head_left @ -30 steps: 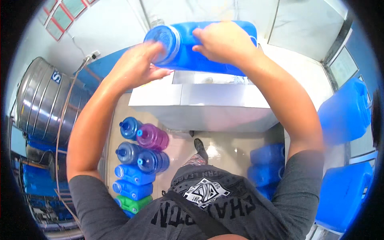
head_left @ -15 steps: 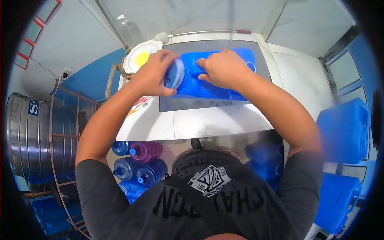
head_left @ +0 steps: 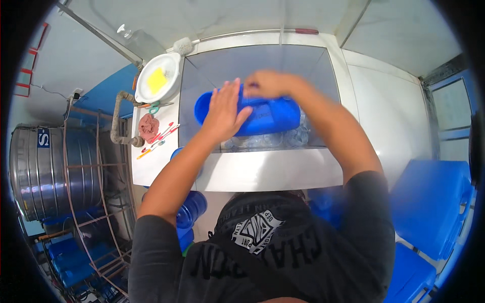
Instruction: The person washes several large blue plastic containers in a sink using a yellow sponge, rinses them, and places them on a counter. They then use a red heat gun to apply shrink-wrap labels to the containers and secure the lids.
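Note:
A blue plastic water jug (head_left: 265, 119) lies on its side in the grey sink basin (head_left: 313, 65), its rounded end toward the left. My left hand (head_left: 225, 111) rests flat across the jug's left part, fingers stretched out and thumb apart. At the jug's far side, my right hand (head_left: 268, 84) is curled closed, seemingly round its handle; motion blurs the fingers, so the exact grip is hard to see. Below the jug, several clear round caps or lids (head_left: 295, 136) lie in the basin.
Left of the basin stand a white bowl (head_left: 169, 86) with a yellow sponge (head_left: 157, 80), a pink cloth (head_left: 148, 127), scissors (head_left: 154, 107) and small brushes (head_left: 164, 134). A long-handled brush (head_left: 242, 34) lies along the back ledge. Large blue jugs (head_left: 429, 202) stand at right.
The jug has turned and sunk lower into the basin; its wide clear cap no longer shows. My left hand has moved from that cap to the jug's side. The view has shifted.

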`<state>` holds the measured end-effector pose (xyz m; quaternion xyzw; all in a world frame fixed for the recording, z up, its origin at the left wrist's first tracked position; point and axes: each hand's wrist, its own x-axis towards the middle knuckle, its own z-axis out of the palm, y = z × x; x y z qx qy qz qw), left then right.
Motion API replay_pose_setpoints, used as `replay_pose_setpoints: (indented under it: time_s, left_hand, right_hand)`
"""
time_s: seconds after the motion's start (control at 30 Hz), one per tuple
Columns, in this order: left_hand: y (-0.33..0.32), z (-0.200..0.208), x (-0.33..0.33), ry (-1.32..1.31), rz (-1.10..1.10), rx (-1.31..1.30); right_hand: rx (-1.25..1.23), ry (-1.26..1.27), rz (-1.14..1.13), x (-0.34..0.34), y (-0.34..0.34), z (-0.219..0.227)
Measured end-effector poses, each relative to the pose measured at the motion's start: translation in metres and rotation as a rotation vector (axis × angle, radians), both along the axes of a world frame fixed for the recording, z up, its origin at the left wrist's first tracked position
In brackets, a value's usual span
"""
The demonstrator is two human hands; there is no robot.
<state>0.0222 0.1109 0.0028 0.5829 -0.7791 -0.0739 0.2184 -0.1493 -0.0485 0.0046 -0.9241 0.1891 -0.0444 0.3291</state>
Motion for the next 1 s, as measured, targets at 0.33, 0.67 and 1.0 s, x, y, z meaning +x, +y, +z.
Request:
replay_pose_setpoints:
  time_s: [0.33,0.67,1.0]
  left_hand:
    - [-0.098,-0.022,-0.029,0.134,0.429,0.256]
    - [-0.118,-0.022,-0.022,0.085,0.357,0.205]
    - [-0.037,-0.026,-0.013,-0.031,0.172,0.062]
  right_hand:
    - [0.042,-0.177,-0.612,-0.013,-0.12,0.049]
    - [0.427,0.03,-0.531,-0.026,-0.111,0.051]
    - [-0.042,-0.041,-0.282,0.098,-0.068,0.044]
